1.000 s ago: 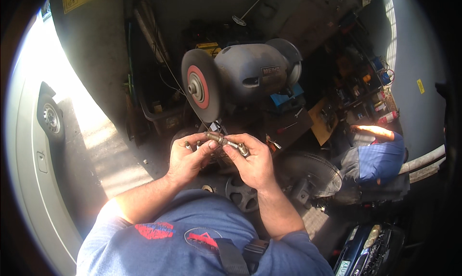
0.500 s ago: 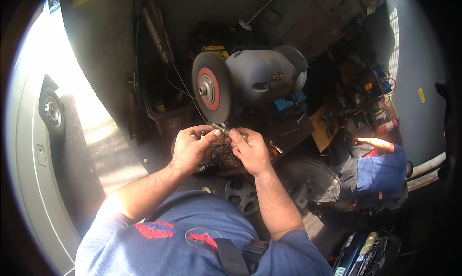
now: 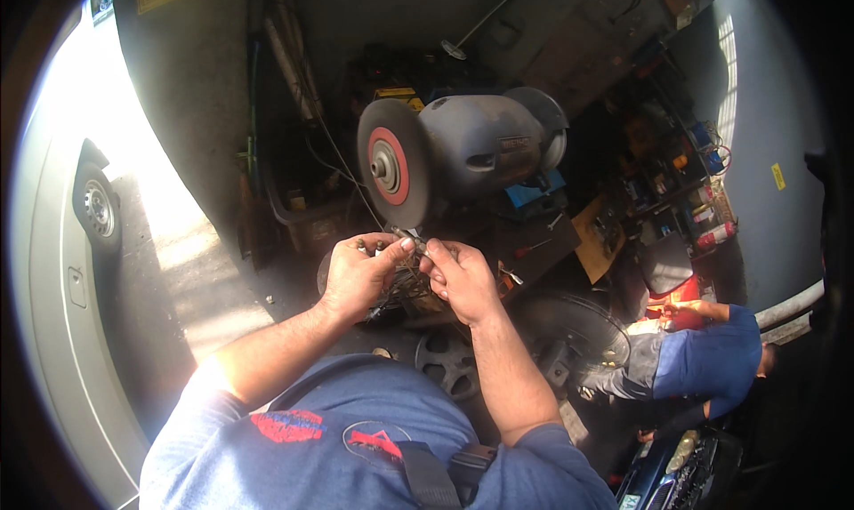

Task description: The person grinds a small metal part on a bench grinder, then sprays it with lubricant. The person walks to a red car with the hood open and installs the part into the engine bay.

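Both my hands meet just below the wheel of a bench grinder. My left hand (image 3: 354,277) is closed, its thumb and finger pinching a slim metal spark plug (image 3: 402,233) whose tip points up toward the wheel's lower edge. More spark plugs (image 3: 364,246) stick up between the fingers of that hand. My right hand (image 3: 466,281) is closed as well, its thumb and fingers gripping the other end of the same plug. The dark round wheel (image 3: 416,168) has a red centre disc and sits on the left end of the grey grinder (image 3: 485,136). Whether tip and wheel touch, I cannot tell.
A blue part (image 3: 534,192) sits beneath the grinder, with a red screwdriver (image 3: 531,245) on the dark bench. A large tyre (image 3: 565,328) and a wheel rim (image 3: 442,354) lie below. To the right a person in a blue shirt (image 3: 707,354) bends over. A pale vehicle (image 3: 53,332) stands left.
My hands stay nearly in place, still holding the plug below the wheel. The person at right has shifted, with the arms now lower and a red thing in front of them more visible.
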Available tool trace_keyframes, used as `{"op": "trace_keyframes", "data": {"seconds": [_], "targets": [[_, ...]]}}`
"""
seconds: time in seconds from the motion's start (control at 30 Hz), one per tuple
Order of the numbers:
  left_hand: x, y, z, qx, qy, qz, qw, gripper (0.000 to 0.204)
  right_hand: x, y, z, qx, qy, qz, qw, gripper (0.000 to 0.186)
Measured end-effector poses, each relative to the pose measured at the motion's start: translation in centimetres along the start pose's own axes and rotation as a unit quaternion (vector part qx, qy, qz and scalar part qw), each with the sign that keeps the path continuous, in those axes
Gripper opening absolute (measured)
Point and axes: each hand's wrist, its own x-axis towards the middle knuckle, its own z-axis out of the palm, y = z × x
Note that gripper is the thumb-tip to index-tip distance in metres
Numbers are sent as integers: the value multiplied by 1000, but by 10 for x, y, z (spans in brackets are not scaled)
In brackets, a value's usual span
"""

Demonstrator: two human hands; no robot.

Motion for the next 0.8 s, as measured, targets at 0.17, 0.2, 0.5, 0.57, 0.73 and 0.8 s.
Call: {"op": "trace_keyframes", "data": {"seconds": [0.17,0.2,0.5,0.57,0.73,0.8], "targets": [[-31,14,12,-37,-147,67,986,34,-56,-26,0,-222,81,-229,944,20],[-36,15,15,-65,-174,85,979,34,-67,-33,-1,-276,88,-305,907,16],[-38,23,43,-206,-312,41,927,34,-103,-45,-12,-273,97,-371,882,22],[-36,26,43,-154,-302,14,941,33,-102,-29,-22,-70,71,-270,958,29],[-17,9,54,199,-315,-10,928,25,-79,41,-38,244,112,-11,963,48],[-15,-9,67,378,-298,7,876,26,-78,71,-32,319,117,46,939,51]]}}
